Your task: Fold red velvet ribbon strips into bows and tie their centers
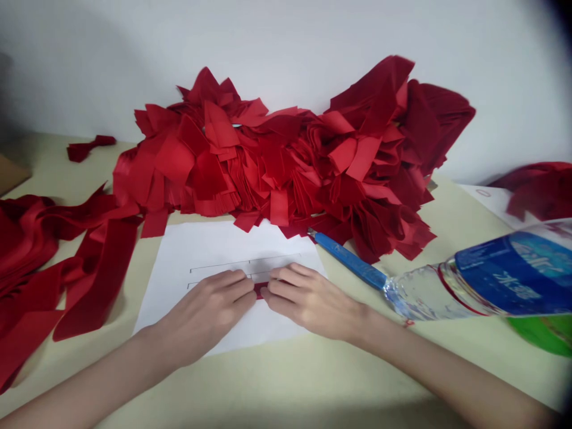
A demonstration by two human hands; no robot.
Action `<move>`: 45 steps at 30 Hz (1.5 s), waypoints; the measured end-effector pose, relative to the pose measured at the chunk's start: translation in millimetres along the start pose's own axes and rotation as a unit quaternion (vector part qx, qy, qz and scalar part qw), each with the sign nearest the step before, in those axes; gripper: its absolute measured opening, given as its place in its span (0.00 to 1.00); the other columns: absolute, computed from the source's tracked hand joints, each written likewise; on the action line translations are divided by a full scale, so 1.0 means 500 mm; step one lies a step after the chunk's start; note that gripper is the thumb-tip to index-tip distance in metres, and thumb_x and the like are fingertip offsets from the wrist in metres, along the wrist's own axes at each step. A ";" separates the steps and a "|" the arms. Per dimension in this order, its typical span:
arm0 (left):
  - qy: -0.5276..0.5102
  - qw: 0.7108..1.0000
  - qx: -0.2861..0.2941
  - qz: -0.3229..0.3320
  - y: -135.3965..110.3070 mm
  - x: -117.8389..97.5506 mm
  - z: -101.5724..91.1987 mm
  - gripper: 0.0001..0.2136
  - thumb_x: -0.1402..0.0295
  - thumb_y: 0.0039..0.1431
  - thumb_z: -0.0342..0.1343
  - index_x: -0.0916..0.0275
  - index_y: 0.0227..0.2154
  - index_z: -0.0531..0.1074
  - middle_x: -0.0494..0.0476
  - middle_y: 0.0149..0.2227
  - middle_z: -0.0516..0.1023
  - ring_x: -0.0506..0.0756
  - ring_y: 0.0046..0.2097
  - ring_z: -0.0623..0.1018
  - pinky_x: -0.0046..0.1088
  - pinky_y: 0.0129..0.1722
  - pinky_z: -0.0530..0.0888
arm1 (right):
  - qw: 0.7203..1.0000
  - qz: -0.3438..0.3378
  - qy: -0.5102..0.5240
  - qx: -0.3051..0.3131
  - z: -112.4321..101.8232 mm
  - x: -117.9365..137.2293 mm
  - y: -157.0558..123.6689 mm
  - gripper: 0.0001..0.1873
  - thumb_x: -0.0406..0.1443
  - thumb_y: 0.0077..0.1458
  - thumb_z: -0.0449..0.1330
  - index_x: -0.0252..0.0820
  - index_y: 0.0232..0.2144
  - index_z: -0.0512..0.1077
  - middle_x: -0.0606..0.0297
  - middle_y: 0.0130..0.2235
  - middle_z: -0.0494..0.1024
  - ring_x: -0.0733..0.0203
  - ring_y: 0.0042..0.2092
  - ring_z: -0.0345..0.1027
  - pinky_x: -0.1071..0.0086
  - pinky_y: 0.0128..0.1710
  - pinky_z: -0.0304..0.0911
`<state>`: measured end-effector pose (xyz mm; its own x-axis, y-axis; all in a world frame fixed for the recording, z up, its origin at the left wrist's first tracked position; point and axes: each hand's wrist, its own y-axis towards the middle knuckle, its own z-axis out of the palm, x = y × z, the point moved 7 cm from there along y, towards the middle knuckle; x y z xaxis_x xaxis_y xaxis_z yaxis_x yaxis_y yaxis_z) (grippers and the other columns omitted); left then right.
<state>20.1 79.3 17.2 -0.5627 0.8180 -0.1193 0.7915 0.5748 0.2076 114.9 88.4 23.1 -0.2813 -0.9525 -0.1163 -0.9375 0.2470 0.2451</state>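
Note:
A small piece of dark red ribbon (260,290) shows between my two hands, low over a white paper sheet (232,330). My left hand (214,313) pinches the ribbon from the left, fingers curled. From the right, my right hand (306,298) grips it with bent fingers, the fingertips of both hands nearly meeting. Most of the ribbon is hidden by the fingers. Thin ruled black lines run across the paper just beyond my hands. A blue pen-like tool (351,259) with a metal tip lies beyond my right hand.
Behind the paper, a big heap of red ribbon pieces (277,161) rests against the wall. Long red ribbon strips (98,280) lie at left, near a small red bow (90,147). A water bottle (504,280) with a blue label lies at right, beside a green object (543,333).

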 end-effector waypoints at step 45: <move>0.016 0.997 -0.013 -0.078 0.029 0.016 -0.006 0.12 0.75 0.61 0.44 0.63 0.28 0.73 0.55 0.26 0.73 0.55 0.34 0.68 0.37 0.39 0.62 | 0.998 0.043 -0.051 0.005 0.029 -0.018 0.033 0.11 0.30 0.59 0.50 0.35 0.27 0.69 0.59 0.28 0.71 0.56 0.36 0.62 0.64 0.38 0.58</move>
<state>26.4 94.2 22.4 -0.6867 0.7167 -0.1214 0.6870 0.6944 0.2140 99.1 103.6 14.4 -0.3798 -0.9049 -0.1924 -0.9109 0.3295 0.2483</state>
